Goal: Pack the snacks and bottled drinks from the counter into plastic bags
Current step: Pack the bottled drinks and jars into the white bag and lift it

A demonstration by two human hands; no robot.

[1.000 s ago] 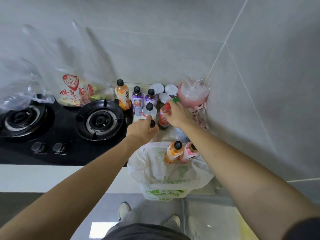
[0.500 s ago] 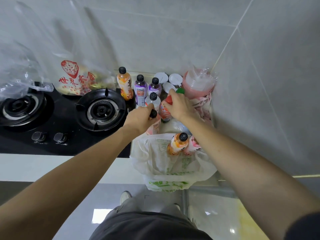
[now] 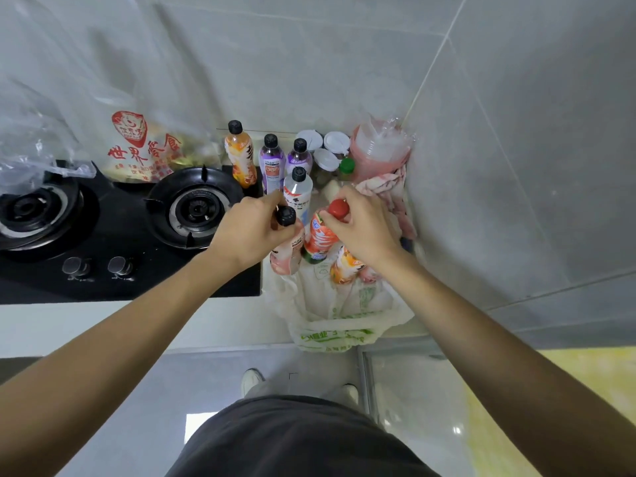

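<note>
The counter [image 3: 103, 321] is pale, with a black gas hob [image 3: 113, 242] set into it. Right of the hob stand an orange bottle [image 3: 240, 156], two purple bottles [image 3: 272, 163] and a clear bottle [image 3: 298, 191], with white-lidded jars [image 3: 327, 149] behind. A white plastic bag [image 3: 337, 315] sits at the front edge, and a printed snack bag [image 3: 144, 149] rests behind the burners.

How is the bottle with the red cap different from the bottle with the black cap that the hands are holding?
The red-capped orange-labelled bottle is in the right hand; the black-capped pink bottle is in the left hand. Their caps differ, red against black, and their bodies too, bright orange against pale pink. Both are gripped near the neck, above the white plastic bag.
</note>
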